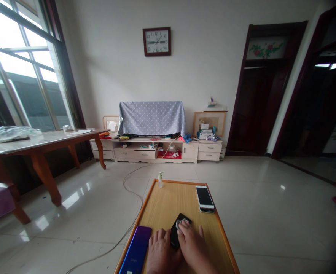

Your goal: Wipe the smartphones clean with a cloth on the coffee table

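A black smartphone (pixel 174 239) lies at a slant on the small wooden table, between my two hands. My left hand (pixel 161 252) rests at its left edge, with the thumb by the lower end, steadying it. My right hand (pixel 195 243) presses a crumpled white-grey wipe (pixel 180 222) onto the phone's upper part, fingers bunched over the wipe and thumb held apart. Left of my left hand lies a blue-purple phone (pixel 136 249), back up. A white phone with a dark screen (pixel 204 198) sits on top of another phone near the right edge.
A small clear pump bottle (pixel 160 182) stands at the far left corner of the wooden table (pixel 173 196). A cable (pixel 128 238) runs over the tiled floor on the left. Further off are a larger table (pixel 50 139) and a low cabinet (pixel 139 154) with a cloth-covered object (pixel 152 118).
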Demonstrator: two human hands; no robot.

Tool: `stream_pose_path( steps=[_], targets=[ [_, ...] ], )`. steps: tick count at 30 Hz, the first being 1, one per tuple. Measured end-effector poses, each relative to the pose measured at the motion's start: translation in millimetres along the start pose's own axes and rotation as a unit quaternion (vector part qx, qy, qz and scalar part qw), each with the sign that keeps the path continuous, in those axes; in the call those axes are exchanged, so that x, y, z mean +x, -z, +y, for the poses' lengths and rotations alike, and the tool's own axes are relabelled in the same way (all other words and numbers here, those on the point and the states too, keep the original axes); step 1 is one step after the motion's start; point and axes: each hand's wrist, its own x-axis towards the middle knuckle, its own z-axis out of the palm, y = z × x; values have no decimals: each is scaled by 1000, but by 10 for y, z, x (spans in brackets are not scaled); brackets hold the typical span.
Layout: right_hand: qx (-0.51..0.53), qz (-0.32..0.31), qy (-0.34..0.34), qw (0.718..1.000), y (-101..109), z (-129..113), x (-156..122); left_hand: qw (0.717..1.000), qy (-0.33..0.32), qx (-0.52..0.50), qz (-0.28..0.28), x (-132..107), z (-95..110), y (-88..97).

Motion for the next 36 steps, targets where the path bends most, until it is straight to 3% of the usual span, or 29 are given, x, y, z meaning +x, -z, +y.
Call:
stream_pose_path(
  steps=[4,12,18,22,28,36],
  targets=[
    [-8,11,-11,1000,41,20,86,1000,2,-2,8,-4,24,2],
    [21,-46,35,998,8,-150,-249,1000,4,6,-9,35,-71,-51],
    [17,4,25,1000,137,-99,-27,1000,8,7,-18,-14,49,78],
    [1,8,0,1000,98,-80,91,999,20,13,-34,-36,126,173],
    [11,-15,41,999,-52,-147,-158,999,15,14,-39,-4,31,103],
    [-4,11,19,1000,41,-56,-198,1000,18,-10,-18,-23,69,111]
  ],
)
